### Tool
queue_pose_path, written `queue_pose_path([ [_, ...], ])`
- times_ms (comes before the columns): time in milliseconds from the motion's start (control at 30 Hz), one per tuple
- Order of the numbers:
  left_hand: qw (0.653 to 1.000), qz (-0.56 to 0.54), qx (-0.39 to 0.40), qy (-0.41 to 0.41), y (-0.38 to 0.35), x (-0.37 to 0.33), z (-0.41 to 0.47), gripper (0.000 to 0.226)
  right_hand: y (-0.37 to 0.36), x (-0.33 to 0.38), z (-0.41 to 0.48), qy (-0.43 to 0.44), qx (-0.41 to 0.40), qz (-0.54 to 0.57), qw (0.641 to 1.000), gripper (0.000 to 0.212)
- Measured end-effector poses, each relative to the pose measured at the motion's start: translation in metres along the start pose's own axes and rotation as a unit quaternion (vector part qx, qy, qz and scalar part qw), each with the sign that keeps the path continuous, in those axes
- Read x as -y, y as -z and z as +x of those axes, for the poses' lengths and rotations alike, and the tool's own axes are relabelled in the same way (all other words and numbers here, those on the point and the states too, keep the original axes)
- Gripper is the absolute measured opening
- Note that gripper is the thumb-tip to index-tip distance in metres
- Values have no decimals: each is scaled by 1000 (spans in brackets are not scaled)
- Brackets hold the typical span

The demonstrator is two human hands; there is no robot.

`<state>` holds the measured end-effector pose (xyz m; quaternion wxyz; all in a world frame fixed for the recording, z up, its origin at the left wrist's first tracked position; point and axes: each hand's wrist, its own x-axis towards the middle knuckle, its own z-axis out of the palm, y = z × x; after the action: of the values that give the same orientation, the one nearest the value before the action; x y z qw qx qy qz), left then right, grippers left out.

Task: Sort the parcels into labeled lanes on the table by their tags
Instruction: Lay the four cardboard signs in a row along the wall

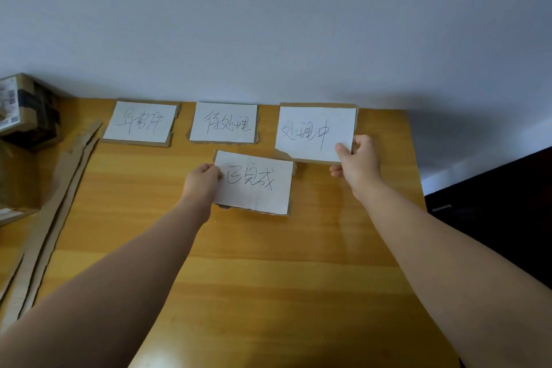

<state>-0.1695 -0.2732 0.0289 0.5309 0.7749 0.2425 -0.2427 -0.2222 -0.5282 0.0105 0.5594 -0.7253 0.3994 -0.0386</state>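
Head view: left hand (203, 181) pinches the near card (254, 182) by its left edge; right hand (355, 155) pinches the right card (315, 133) at its corner. Parcels (27, 110) sit far left on the surface (268, 278), nearer the left hand.

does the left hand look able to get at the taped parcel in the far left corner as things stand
Probably not yet: the left hand is shut on the front label card. The taped parcel sits far to its left, though only bare table and cardboard strips lie between.

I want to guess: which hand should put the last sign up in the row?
Probably the left hand: it already pinches the lower sign. The right hand is busy gripping another sign.
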Motion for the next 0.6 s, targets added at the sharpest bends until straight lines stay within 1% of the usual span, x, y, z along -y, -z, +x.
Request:
queue_pose_path([
  [133,1000,-8,-14,5,-4,0,3,18,-9,-3,18,-13,-30,-18,999,15],
  [267,1000,-11,-15,3,-10,-6,11,15,-20,-4,31,-30,-18,-26,999,18],
  [333,1000,-9,-9,-7,-14,-8,17,14,-26,-7,36,-30,-7,-42,999,23],
  [500,997,14,44,-56,-23,-4,27,14,-32,-17,54,-14,-23,-181,983,35],
  [600,997,4,54,-59,-26,-1,31,15,-33,-15,68,-18,-33,-216,976,40],
])
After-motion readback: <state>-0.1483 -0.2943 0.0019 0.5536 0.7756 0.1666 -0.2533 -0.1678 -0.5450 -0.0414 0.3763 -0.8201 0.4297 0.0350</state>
